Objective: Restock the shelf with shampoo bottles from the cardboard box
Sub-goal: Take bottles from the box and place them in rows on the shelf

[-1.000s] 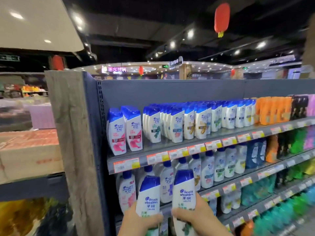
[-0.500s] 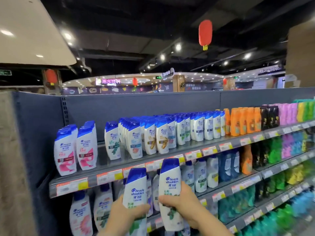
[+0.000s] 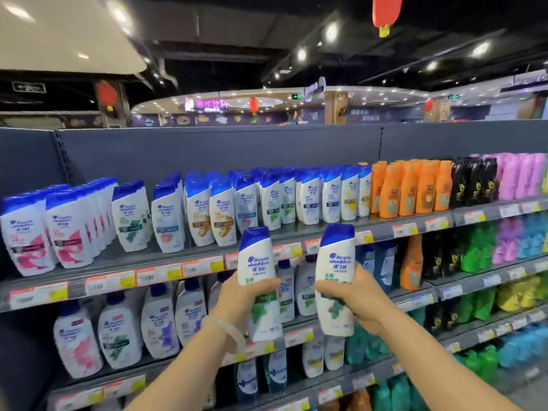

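Note:
I hold two white shampoo bottles with blue caps and green leaf labels, both upright in front of the shelving. My left hand grips the left bottle round its middle. My right hand grips the right bottle the same way. Both bottles hang just below the front edge of the top shelf, which carries rows of the same white, blue-capped bottles. The cardboard box is out of view.
Orange bottles, black ones and pink ones fill the top shelf to the right. The lower shelves hold more white, green and blue bottles. Price tags line every shelf edge. A grey side panel closes the left end.
The view has swung right along the shelving, and the wooden end post has left the frame. Both hands have come up with their bottles and moved apart, nearer the top shelf's edge.

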A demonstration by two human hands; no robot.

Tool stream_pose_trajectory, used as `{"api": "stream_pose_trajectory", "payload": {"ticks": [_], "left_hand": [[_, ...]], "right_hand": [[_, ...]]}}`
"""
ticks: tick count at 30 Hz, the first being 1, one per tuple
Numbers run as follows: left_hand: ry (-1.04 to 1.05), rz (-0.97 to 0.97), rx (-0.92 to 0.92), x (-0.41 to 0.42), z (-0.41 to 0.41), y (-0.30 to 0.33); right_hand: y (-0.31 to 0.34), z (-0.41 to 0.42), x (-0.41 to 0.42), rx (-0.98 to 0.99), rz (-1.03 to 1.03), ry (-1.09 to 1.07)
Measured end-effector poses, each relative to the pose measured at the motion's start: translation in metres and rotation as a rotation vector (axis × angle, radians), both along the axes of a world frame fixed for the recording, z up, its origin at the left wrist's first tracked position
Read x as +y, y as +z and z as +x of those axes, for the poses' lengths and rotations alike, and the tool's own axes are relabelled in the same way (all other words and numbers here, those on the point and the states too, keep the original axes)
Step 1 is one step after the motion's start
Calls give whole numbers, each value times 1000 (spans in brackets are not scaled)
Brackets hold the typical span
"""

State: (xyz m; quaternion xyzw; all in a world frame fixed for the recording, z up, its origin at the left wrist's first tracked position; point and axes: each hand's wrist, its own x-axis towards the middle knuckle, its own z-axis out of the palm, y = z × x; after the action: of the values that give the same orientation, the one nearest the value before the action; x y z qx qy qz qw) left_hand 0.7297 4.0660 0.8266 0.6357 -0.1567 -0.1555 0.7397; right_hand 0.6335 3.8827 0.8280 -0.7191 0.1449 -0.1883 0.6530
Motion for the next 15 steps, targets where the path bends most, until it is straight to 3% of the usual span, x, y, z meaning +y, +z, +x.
{"api": "stream_pose_trajectory", "payload": {"ticks": [15], "left_hand": [[81,3,-115,-116,86,7]], "right_hand": [[7,101,-106,-73,43,71]]}}
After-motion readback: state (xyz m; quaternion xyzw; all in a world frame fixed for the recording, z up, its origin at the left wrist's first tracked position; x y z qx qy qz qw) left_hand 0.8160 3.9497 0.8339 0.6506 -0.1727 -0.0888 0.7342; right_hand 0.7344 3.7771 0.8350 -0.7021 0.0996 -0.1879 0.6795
